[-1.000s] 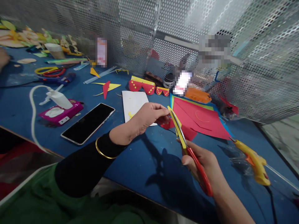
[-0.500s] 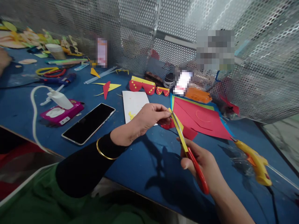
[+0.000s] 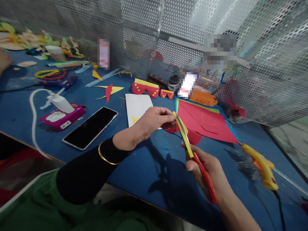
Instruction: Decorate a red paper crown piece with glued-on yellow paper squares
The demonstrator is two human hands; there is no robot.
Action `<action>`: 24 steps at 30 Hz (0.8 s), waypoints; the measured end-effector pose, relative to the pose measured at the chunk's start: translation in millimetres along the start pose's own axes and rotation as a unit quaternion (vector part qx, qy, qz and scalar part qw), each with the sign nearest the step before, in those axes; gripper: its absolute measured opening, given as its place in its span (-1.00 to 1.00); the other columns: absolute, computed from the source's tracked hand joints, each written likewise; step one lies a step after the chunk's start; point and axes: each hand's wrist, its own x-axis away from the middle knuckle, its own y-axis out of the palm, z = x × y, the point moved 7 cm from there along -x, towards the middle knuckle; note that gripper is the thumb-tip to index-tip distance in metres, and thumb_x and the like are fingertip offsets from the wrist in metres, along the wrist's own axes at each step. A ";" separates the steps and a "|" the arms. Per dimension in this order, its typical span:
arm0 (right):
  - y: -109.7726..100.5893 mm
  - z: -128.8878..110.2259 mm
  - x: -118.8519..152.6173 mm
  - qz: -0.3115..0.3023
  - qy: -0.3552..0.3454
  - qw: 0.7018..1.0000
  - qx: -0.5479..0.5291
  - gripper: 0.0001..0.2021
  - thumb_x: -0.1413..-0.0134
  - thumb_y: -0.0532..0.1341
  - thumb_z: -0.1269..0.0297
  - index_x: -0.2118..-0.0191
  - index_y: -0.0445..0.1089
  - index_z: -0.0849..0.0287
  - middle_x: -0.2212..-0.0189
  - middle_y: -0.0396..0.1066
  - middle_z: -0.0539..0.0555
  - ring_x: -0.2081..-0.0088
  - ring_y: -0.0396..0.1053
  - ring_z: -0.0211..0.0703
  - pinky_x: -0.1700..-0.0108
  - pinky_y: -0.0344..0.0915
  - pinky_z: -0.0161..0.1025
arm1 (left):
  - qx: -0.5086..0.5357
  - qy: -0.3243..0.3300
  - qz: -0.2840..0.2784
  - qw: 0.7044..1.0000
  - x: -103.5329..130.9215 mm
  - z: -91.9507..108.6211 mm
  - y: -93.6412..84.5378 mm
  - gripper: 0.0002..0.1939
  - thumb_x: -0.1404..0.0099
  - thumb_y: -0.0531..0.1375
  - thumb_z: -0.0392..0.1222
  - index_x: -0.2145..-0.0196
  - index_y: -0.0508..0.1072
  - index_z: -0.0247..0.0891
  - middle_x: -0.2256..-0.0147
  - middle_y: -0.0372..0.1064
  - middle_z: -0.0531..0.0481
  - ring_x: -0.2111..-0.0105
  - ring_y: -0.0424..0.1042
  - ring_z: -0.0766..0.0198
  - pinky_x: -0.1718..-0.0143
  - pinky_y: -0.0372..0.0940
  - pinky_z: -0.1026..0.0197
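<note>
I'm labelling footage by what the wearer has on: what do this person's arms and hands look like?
The left hand is ungloved, above a close-fitting black sleeve with a thin gold bangle around it near the wrist. A green top covers higher up. The right hand is ungloved too, its visible forearm without sleeve or bangle.

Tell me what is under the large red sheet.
Under the large red sheet, a yellow sheet and blue paper show at its edges; anything under its middle is covered.
</note>
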 end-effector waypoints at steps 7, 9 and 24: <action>-1.5 -0.5 0.6 0.004 -0.004 1.000 0.002 -0.26 0.04 0.14 -0.49 0.05 0.55 0.07 0.59 0.14 -0.10 0.57 0.05 -0.27 0.60 0.07 -0.35 | -0.001 0.001 0.000 1.000 -0.1 1.2 0.1 -0.83 -0.28 0.24 -0.39 0.48 0.51 -0.33 0.53 0.49 0.02 0.50 0.47 0.39 0.28 0.38 0.27; -2.3 -1.6 0.8 0.008 -0.002 1.000 0.011 -0.25 0.04 0.14 -0.50 0.03 0.55 0.05 0.59 0.15 -0.10 0.56 0.05 -0.27 0.59 0.07 -0.35 | -0.010 0.003 0.003 1.000 -0.6 1.8 -0.6 -0.82 -0.30 0.24 -0.36 0.48 0.51 -0.33 0.53 0.50 0.01 0.49 0.48 0.38 0.28 0.39 0.26; -4.4 -4.8 -1.8 -0.027 -0.024 0.998 0.053 -0.10 0.16 0.05 -0.61 0.02 0.48 0.11 0.57 0.23 -0.08 0.54 0.11 -0.23 0.54 0.13 -0.31 | -0.031 0.022 0.004 0.999 -1.5 3.8 -2.0 -0.84 -0.27 0.24 -0.45 0.46 0.52 -0.36 0.54 0.49 0.02 0.50 0.48 0.39 0.30 0.40 0.28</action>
